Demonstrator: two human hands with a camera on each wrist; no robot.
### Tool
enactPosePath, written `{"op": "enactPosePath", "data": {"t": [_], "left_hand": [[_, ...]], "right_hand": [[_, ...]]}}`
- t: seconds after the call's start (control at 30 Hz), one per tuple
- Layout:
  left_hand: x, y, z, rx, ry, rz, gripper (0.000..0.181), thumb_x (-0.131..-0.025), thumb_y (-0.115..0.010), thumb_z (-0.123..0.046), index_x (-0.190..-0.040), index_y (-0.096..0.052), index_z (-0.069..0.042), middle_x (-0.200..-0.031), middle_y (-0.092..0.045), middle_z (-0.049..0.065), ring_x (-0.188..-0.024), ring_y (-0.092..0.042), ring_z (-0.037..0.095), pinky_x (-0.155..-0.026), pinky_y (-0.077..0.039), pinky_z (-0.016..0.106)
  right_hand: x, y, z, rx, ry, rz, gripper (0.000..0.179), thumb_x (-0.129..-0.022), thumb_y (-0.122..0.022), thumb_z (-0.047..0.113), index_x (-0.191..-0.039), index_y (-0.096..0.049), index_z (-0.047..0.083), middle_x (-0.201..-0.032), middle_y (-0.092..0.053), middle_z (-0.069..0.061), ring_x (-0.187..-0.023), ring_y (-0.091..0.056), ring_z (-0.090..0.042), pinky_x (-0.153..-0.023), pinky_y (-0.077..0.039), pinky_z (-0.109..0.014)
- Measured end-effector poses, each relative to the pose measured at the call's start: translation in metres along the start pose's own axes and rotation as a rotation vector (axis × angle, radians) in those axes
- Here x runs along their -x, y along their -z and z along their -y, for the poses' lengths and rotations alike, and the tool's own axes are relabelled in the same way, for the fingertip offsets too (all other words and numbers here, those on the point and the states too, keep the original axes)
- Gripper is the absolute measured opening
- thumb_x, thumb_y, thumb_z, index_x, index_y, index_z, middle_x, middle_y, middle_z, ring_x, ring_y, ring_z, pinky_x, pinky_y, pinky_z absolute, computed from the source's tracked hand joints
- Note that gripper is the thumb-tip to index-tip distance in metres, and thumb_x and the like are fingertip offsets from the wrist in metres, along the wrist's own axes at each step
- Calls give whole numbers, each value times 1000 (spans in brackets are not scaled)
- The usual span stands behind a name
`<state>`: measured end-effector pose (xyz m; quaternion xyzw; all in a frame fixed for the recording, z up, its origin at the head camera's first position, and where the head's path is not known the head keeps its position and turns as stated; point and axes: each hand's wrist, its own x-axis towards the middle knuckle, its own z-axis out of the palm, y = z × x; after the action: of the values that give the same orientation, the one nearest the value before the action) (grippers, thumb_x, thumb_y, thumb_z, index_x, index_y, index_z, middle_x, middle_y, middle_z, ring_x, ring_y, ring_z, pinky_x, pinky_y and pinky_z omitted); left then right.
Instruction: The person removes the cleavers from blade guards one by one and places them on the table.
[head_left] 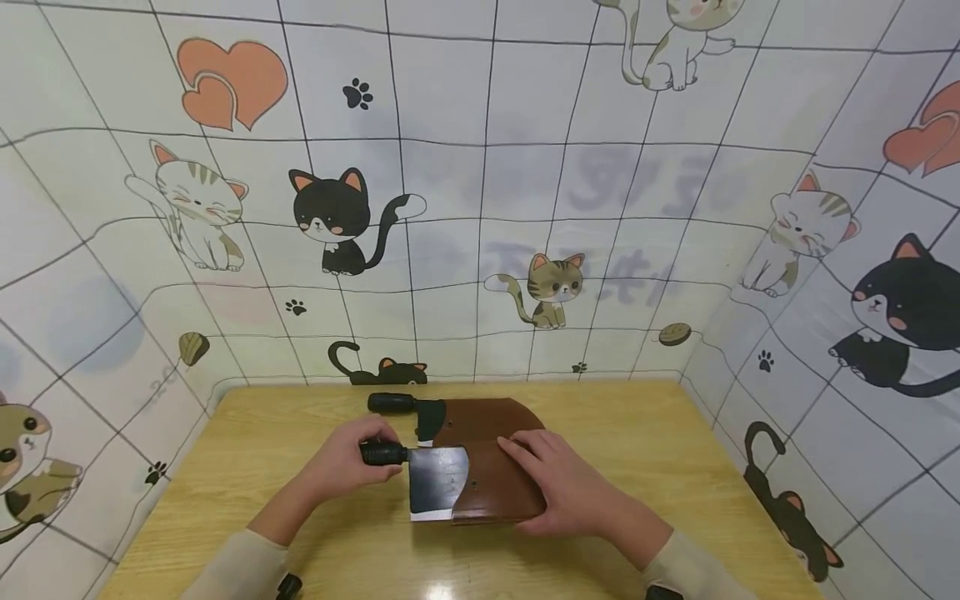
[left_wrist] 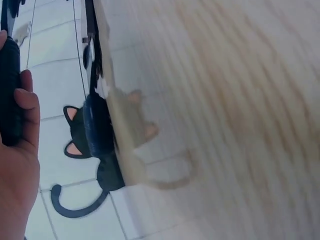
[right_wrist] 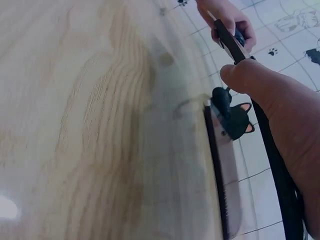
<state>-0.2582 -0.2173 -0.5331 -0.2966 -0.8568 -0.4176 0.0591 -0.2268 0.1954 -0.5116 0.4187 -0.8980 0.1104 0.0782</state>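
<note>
Plainly, the left hand (head_left: pixel 354 460) grips the cleaver (head_left: pixel 438 475) by its handle (head_left: pixel 382 452), lower centre of the head view, while the right hand (head_left: pixel 564 485) holds its sheath (head_left: pixel 498 492), which partly covers the blade (head_left: pixel 433 493); twisting either askew could make the edge (head_left: pixel 431 516) slice the sheath.

The wide, flat metal cleaver (head_left: pixel 438 482) with a black handle is partly inside the flat brown leather-like cover (head_left: pixel 501 490). The 2 are held up over the light wooden surface (head_left: pixel 630 437). The handle points left. The blade's bright edge faces the near side. The cover's mouth is curvy, with a small stud beside it.
</note>
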Motion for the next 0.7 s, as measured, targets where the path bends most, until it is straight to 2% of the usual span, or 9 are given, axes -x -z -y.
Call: {"op": "enactPosePath", "data": {"t": [0.13,0.27,0.7], "left_hand": [[-1,3,-1,6,-3,-8,36,-84,-99,-23,-104,-73,-35,-100,-68,-14,-89,-66,14,-79,-57,35],[-4,4,-3,5,7,-5,36,-84,-99,-24,-105,-73,-36,-100,-68,-15,-89,-67,14,-79,-58,35],[-3,8,0,12,-10,11,36,-84,-100,-24,-105,-73,-37,-98,-68,-13,-85,-66,13,-78,-57,34]], "right_hand": [[4,7,-2,-8,-12,-5,121,-76,-95,63,-173,-37,20,-159,-47,-1,-148,-44,-23,-119,-43,-52],[3,11,-3,-9,-9,3,118,-77,-95,62,-172,-39,18,-160,-47,-2,-148,-43,-24,-119,-43,-52],[7,12,-7,-48,-45,51,120,-78,-95,64,-174,-35,22,-162,-44,-1,-152,-40,-25,-120,-43,-54]]}}
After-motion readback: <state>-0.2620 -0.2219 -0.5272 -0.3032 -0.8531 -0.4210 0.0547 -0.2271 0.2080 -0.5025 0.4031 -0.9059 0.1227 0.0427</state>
